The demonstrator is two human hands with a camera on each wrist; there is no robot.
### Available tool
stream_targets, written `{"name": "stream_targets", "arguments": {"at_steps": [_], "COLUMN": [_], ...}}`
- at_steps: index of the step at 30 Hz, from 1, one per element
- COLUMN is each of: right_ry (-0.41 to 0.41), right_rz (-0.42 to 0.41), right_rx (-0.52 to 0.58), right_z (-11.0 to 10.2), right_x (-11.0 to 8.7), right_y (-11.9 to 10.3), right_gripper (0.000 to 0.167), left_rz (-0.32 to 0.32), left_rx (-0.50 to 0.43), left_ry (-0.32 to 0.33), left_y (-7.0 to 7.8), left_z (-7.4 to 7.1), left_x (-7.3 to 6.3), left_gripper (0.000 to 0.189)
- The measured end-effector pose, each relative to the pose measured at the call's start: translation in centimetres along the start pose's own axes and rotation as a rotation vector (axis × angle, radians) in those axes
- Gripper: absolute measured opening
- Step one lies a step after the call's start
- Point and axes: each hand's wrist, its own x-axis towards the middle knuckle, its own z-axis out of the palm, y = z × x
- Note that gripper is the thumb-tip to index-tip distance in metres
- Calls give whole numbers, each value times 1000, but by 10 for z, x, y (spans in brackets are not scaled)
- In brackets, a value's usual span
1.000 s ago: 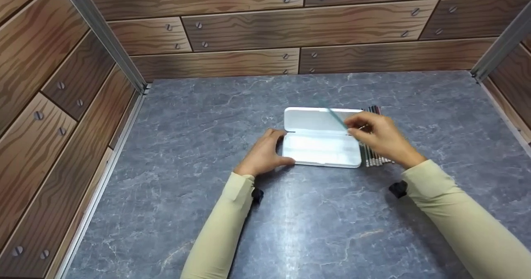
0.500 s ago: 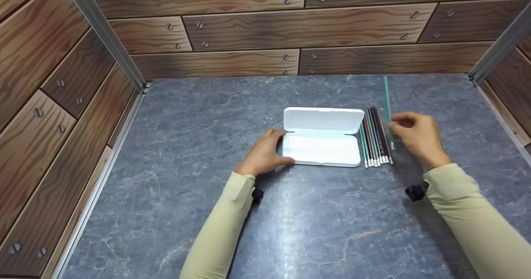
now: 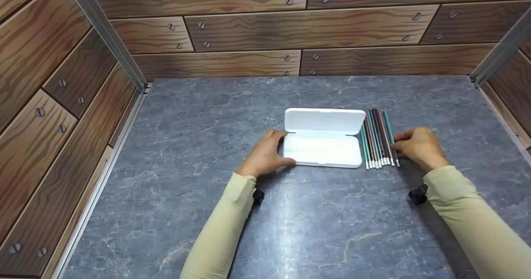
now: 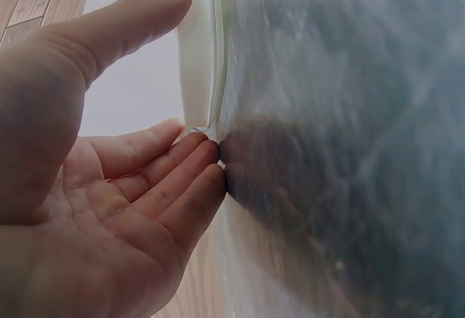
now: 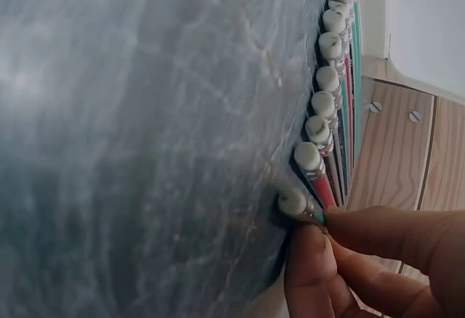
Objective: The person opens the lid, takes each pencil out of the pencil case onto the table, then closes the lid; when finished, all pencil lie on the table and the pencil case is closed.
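A white pencil case (image 3: 325, 121) lies with its lid raised, and its inside shows bare. My left hand (image 3: 262, 154) holds the case's left end, thumb at the front corner and fingers toward the hinge. In the left wrist view this hand (image 4: 131, 180) has its fingertips right at the case's end, close to the table. To the right of the case a row of pencils (image 3: 375, 140) lies side by side, eraser ends toward me. At the row's right end my right hand (image 3: 421, 146) pinches a green pencil (image 3: 388, 125) near its white eraser (image 5: 293, 202), between thumb and fingers.
The grey marbled tabletop (image 3: 186, 154) spreads around the case and pencils. A wood-patterned wall (image 3: 249, 30) stands at the back, with similar panels left and right. Metal posts (image 3: 108, 34) mark the back corners.
My right hand has carried the green pencil from over the case to the right, then lowered it beside the other pencils. The left hand and the case have not moved.
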Motion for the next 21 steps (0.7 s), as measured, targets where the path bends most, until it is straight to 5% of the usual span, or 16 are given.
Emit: {"name": "stream_targets", "arguments": {"at_steps": [8,12,16,21], "right_ry": [-5,114,273,246], "right_rz": [-29,-123,-268,-326], "right_rx": [-29,-124,-111,31], "right_z": [0,2,11,27], "right_x": [3,7,16,19], "right_y": [-6,-14,-41,-85], "right_gripper": [38,38,40,49], "left_rz": [2,8,9,1], "left_rx": [-7,-7,-7,-7], "left_ry": [-3,-8,-6,4], "left_y": [1,2,0,0], "left_z": [0,-1,-1,1], "left_x": [0,0,1,1], "left_gripper": [88,88,88,87]}}
